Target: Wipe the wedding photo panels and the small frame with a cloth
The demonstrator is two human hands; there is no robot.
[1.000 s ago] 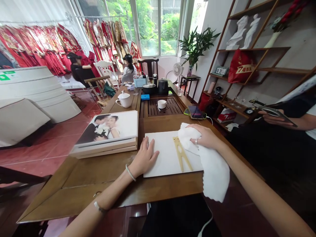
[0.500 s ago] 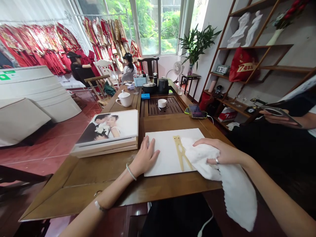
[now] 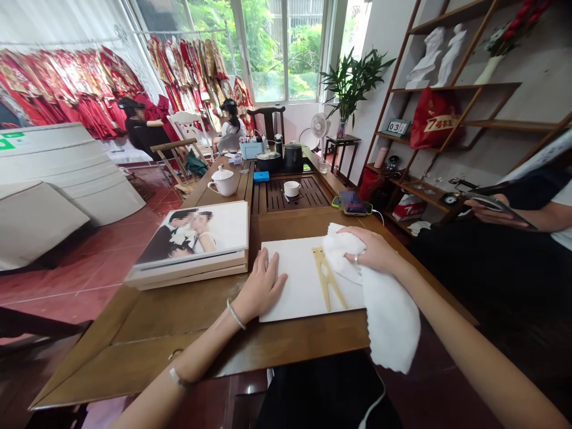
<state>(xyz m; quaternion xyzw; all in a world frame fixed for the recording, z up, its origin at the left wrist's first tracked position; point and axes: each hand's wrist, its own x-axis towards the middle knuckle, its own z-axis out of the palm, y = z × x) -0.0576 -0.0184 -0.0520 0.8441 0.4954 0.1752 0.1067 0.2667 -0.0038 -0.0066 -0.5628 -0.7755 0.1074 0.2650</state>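
Observation:
On the wooden table in front of me lies a flat white panel (image 3: pixel 290 280). My left hand (image 3: pixel 263 285) rests on its left edge with the fingers spread and nothing in them. A tan, two-legged flat piece (image 3: pixel 327 279) lies on the panel; I cannot make out what it is. My right hand (image 3: pixel 369 249) grips a white cloth (image 3: pixel 346 253), bunched over the panel's far right corner. The cloth's loose end hangs over the table's near edge. Part of the panel's right side is hidden under the cloth and hand.
Left on the table (image 3: pixel 179 316) sits a stack of framed photos (image 3: pixel 192 238). Beyond are a lidded white cup (image 3: pixel 222 180), a tea tray (image 3: pixel 277 199) with a small white cup (image 3: pixel 292 189), and phones (image 3: pixel 353 204). A person holding a phone (image 3: pixel 498 208) sits at the right.
My right hand has slid the cloth away from me and left, to the panel's far right corner. My left hand stays at the left edge.

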